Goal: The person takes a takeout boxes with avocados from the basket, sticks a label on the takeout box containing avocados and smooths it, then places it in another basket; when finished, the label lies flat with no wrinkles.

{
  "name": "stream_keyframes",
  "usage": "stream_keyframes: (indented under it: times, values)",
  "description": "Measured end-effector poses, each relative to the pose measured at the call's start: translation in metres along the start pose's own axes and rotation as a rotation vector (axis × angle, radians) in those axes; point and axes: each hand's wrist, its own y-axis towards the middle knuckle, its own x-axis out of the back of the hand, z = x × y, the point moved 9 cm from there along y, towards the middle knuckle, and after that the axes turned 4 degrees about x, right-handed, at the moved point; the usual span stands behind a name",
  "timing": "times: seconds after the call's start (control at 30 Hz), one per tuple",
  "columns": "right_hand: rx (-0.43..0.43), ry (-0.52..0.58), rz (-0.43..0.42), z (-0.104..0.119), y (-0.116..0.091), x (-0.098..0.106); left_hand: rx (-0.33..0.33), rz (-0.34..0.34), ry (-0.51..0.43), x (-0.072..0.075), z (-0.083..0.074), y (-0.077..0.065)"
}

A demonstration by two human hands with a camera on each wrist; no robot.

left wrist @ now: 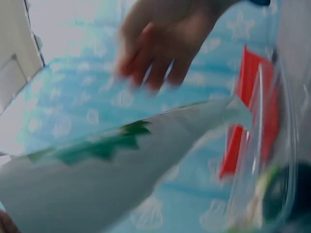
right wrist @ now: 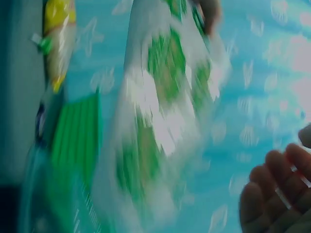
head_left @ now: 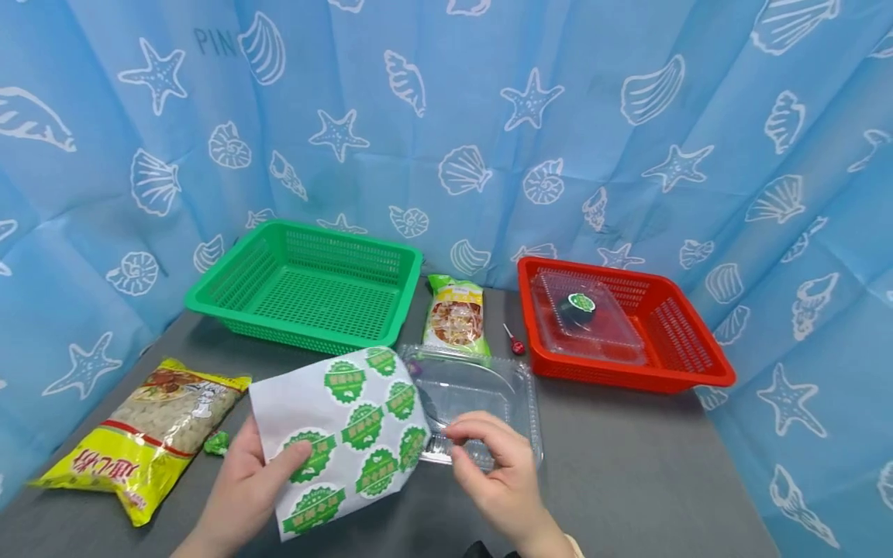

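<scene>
Grips green-printed paper (head_left: pixel 352 438) in the left hand (head_left: pixel 253 474); holds the right hand (head_left: pixel 498 474), loose-fingered and released, by the near edge of the clear container (head_left: pixel 481 391).

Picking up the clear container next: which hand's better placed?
Likely the right hand: it looks empty and appears close to the clear container in the head view, while the left hand grips the green-printed white paper.

Head view bright and crisp, wrist views hazier, printed paper (right wrist: pixel 163 114) blurred in right-wrist view
</scene>
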Motion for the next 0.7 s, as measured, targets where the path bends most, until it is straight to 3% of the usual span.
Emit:
stream_keyframes:
  times: [0.1, 0.2, 0.37, 0.57, 0.7]
  values:
    - [-0.016, -0.040, 0.085, 0.009, 0.017, -0.023, -0.124, 0.169, -0.012, -0.031, -0.007, 0.002]
    - [-0.058, -0.082, 0.126, 0.013, 0.026, -0.035, -0.168, 0.296, 0.017, -0.052, -0.006, 0.000]
    - [-0.104, -0.078, 0.125, 0.012, 0.028, -0.039, -0.167, 0.363, 0.072, -0.062, -0.002, -0.003]
    - [-0.185, 0.010, 0.065, -0.003, 0.017, -0.033, 0.083, 0.382, -0.070, -0.051, 0.011, -0.005]
    - [-0.255, 0.032, -0.038, -0.023, 0.003, -0.019, 0.240, 0.353, -0.209, -0.028, 0.022, -0.010]
